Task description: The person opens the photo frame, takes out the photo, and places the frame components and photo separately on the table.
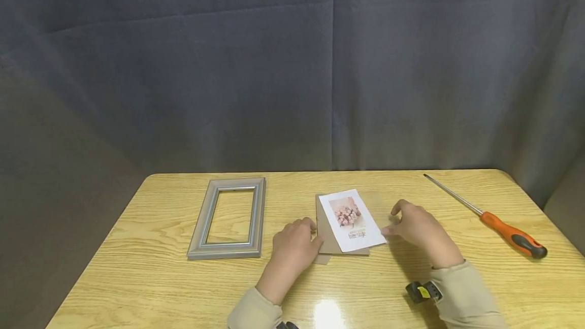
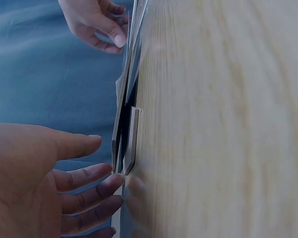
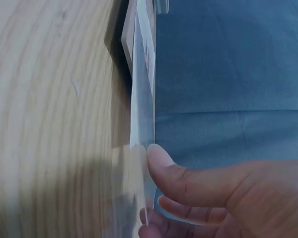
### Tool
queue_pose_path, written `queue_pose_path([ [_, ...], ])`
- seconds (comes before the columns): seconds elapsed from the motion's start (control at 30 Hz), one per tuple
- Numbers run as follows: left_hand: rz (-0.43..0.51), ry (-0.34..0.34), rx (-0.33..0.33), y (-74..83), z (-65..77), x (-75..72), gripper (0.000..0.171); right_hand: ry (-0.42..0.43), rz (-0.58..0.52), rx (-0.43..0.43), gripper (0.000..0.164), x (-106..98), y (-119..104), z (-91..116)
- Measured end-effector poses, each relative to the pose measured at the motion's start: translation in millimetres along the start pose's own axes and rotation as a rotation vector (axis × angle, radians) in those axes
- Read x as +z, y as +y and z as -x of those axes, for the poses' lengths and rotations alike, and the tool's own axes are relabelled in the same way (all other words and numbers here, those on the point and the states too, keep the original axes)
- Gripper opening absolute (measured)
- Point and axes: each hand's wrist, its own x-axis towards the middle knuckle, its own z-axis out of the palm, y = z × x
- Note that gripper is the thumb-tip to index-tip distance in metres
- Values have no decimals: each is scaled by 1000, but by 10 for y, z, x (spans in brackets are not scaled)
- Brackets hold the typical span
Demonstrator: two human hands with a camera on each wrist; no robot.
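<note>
A brown backing board [image 1: 325, 240] lies near the middle of the table, with a small flap [image 1: 322, 259] showing from under its near edge. On it is a white card [image 1: 338, 222] with a printed picture of pink flowers, set askew. My left hand [image 1: 294, 242] is at the board's left edge; in the left wrist view its thumb stands apart from the fingers, and the fingertips are by the board's edge. With thumb and fingers, my right hand [image 1: 416, 225] pinches a thin clear sheet [image 3: 143, 119] at the card's right side. Much of the sheet is hard to make out.
An empty silver picture frame [image 1: 196, 237] lies to the left of the board. At the far right is a screwdriver [image 1: 507, 227] with an orange and black handle, its shaft pointing to the back edge. Behind the wooden table [image 1: 151, 288] hangs a dark grey curtain [image 1: 256, 90].
</note>
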Motion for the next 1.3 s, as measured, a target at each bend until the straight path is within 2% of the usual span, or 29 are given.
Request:
queue_pose_path([
  [0.17, -2, 5, 9, -23, -10, -17, 23, -7, 7, 6, 54, -29, 70, -13],
  [0.43, -7, 2, 62, -4, -13, -24, 23, -6, 58, 9, 49, -57, 142, -21],
  [0.6, -20, -2, 44, -34, -11, -23, 26, 22, 79, -20, 50, -60, 64, -1],
  [0.73, -15, 0, 31, -101, -21, -35, 27, 56, 78, -104, 47, -42, -77, 27],
  [0.97, -20, 9, 38, -246, -48, -158, 27, 37, 149, -319, 50, 103, -325, 104],
  [1.3, -21, -5, 31, -433, -87, -360, 30, 100, 213, -518, 53, 329, -546, 182],
])
